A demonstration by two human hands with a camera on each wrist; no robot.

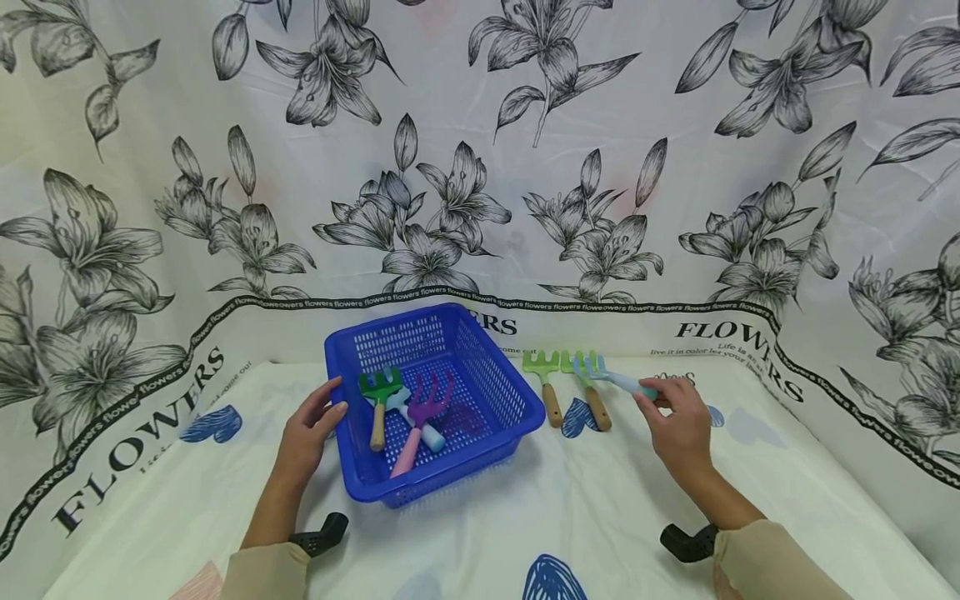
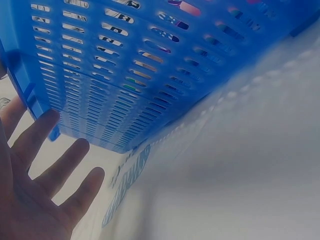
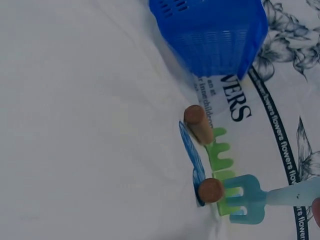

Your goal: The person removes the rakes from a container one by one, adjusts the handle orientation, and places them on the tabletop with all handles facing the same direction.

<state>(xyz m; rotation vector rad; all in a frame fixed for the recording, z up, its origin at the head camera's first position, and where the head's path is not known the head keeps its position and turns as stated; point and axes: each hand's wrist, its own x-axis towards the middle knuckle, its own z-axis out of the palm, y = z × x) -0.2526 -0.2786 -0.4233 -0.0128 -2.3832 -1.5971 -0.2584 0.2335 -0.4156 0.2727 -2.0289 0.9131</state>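
Observation:
My left hand (image 1: 306, 433) rests at the left rim of a blue plastic basket (image 1: 525, 392), its fingers spread and fairly straight. In the left wrist view, the fingertips (image 2: 75, 150) lie beside the perforated wall. Inside the basket are a green hand fork (image 1: 379, 383) with a wooden handle, a purple hand fork (image 1: 427, 410) with a pink handle, and a light blue hand fork (image 1: 431, 437) partly beneath them. My right hand (image 1: 681, 425) pinches another light blue hand fork (image 1: 626, 382) by its handle end. Its tines are over one light green hand fork (image 1: 595, 400).
Another light green hand fork (image 1: 551, 392) with a wooden handle lies between the basket and the held fork. A white cloth (image 1: 465, 542) with printed hearts covers the surface, and a flower-printed curtain (image 1: 480, 167) rises behind. Black wrist mounts (image 1: 321, 535) sit below both hands.

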